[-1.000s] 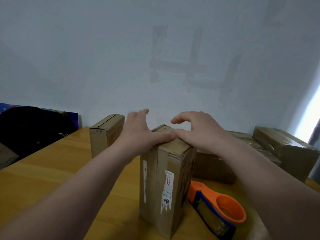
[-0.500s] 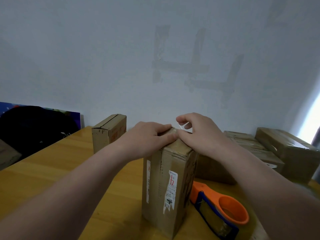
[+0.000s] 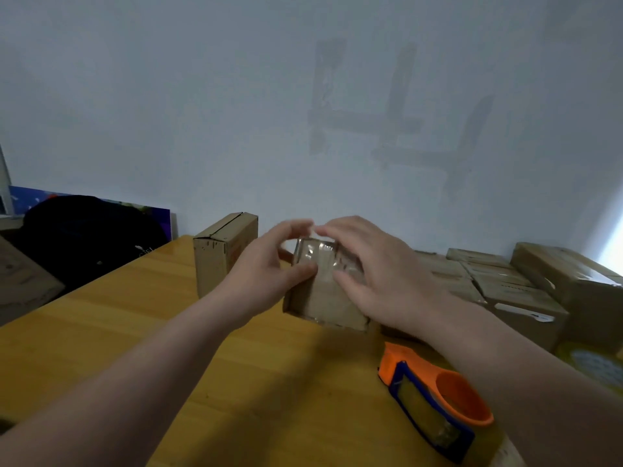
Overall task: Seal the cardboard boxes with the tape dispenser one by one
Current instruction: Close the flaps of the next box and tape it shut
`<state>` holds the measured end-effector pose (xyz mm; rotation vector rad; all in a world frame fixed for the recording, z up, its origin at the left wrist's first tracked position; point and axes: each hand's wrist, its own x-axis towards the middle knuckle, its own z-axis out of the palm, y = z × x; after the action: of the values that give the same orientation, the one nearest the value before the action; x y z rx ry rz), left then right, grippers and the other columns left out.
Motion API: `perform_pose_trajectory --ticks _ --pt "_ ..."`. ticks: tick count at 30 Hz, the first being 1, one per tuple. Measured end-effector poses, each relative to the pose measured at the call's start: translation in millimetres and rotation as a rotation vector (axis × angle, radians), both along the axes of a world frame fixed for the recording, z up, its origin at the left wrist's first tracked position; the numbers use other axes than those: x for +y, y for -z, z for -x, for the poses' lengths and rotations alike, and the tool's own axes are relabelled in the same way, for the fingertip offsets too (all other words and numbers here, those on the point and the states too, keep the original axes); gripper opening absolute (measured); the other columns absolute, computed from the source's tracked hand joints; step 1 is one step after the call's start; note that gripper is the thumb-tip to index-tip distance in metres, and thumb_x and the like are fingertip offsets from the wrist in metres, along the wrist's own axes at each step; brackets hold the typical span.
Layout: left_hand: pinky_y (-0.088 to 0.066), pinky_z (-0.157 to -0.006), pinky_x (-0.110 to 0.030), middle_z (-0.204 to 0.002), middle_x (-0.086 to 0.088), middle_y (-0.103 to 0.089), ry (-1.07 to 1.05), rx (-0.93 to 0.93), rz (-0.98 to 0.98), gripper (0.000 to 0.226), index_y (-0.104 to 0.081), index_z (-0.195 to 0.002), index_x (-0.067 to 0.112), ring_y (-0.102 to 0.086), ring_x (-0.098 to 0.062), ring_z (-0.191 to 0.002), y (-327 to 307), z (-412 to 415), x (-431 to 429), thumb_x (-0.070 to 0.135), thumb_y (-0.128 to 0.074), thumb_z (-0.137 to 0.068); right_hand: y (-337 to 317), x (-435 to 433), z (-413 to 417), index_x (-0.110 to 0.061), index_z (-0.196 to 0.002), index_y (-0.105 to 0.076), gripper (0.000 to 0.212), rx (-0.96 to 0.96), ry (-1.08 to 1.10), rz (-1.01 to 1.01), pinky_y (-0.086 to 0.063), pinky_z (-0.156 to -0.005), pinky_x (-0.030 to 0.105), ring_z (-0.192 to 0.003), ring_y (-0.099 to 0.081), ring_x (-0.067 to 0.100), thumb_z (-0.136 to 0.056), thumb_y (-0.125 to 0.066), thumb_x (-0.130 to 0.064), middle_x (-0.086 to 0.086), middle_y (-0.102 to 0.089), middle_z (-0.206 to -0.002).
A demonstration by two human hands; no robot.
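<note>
In the head view, the cardboard box (image 3: 323, 298) is no longer seen standing tall on the table (image 3: 135, 332) as it was half a second ago. It is now tipped, so that a face covered in glossy clear tape is turned up towards the camera. The white label with the red mark, seen on its side before, is no longer shown.

The box is gripped from both sides. The left hand (image 3: 269, 264) is curled round its left edge, with the thumb pressed on the near face. The right hand (image 3: 381, 274) is laid over its right side, with the thumb on the taped face. Both sets of fingertips are blurred at the far edge. Whether the box's lower edge touches the table cannot be told.

The orange and blue tape dispenser (image 3: 435, 396) lies on the table just as before, near the right forearm and apart from the box.

No writing can be read. Reddish print is seen on the second box (image 3: 222, 254), which stands upright behind the left hand. A white label is seen on one of the stacked boxes (image 3: 505, 288) at the right, and a small white mark on the black bag (image 3: 84, 237). All three are too small to make out. The stack is cut off by the right edge.
</note>
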<state>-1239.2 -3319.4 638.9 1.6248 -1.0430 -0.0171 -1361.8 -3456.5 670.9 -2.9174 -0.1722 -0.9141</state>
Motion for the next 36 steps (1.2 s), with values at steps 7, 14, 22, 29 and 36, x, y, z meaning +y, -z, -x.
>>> perform_pose_trajectory --ticks 7,14,22,29,36 --pt "-0.044 -0.076 -0.015 -0.101 0.020 -0.068 0.022 -0.196 -0.154 0.026 -0.072 -0.088 0.032 -0.057 0.004 -0.096 81.2 -4.5 13.9 0.014 -0.080 -0.071 69.1 9.8 26.0 -0.028 -0.141 -0.044 0.050 0.274 -0.078 0.117 -0.042 -0.105 0.029 -0.128 -0.043 0.004 -0.092 -0.054 -0.025 -0.012 -0.047 -0.142" --pt "-0.037 -0.076 -0.006 -0.086 0.033 -0.064 -0.056 -0.350 -0.135 0.018 -0.071 -0.071 0.030 -0.049 0.006 -0.094 125.1 1.1 18.5 0.016 -0.082 -0.068 96.2 2.1 51.0 -0.036 -0.119 -0.059 0.034 0.228 -0.089 -0.250 -0.043 -0.097 0.017 -0.115 -0.052 -0.005 -0.086 -0.057 -0.034 -0.020 -0.061 -0.121" --pt "-0.042 -0.078 -0.022 -0.089 0.020 -0.066 0.023 -0.338 -0.178 0.010 -0.066 -0.075 0.026 -0.050 0.001 -0.096 122.7 -0.1 18.5 0.035 -0.067 -0.079 116.5 -18.2 56.0 -0.037 -0.143 -0.037 0.062 0.286 0.029 -0.222 -0.034 -0.105 0.018 -0.128 -0.039 -0.005 -0.084 -0.052 -0.051 -0.019 -0.048 -0.139" --pt "-0.040 -0.084 -0.020 -0.091 0.012 -0.068 0.100 -0.232 -0.173 0.045 -0.071 -0.090 0.023 -0.056 -0.002 -0.093 110.3 -7.2 16.3 0.050 -0.034 -0.092 123.5 -17.9 54.4 -0.029 -0.151 -0.018 0.086 0.394 0.038 0.058 -0.015 -0.110 0.020 -0.141 -0.021 0.002 -0.080 -0.037 -0.073 -0.012 -0.026 -0.155" --pt "-0.019 -0.101 -0.007 -0.134 0.023 -0.052 0.198 -0.155 -0.355 0.065 -0.061 -0.124 0.034 -0.032 0.005 -0.131 118.3 -13.6 7.1 0.061 -0.014 -0.088 140.9 -25.1 49.7 -0.016 -0.153 -0.017 0.087 0.328 0.034 0.485 -0.019 -0.117 0.047 -0.145 -0.018 0.025 -0.087 -0.033 -0.071 0.005 -0.015 -0.159"
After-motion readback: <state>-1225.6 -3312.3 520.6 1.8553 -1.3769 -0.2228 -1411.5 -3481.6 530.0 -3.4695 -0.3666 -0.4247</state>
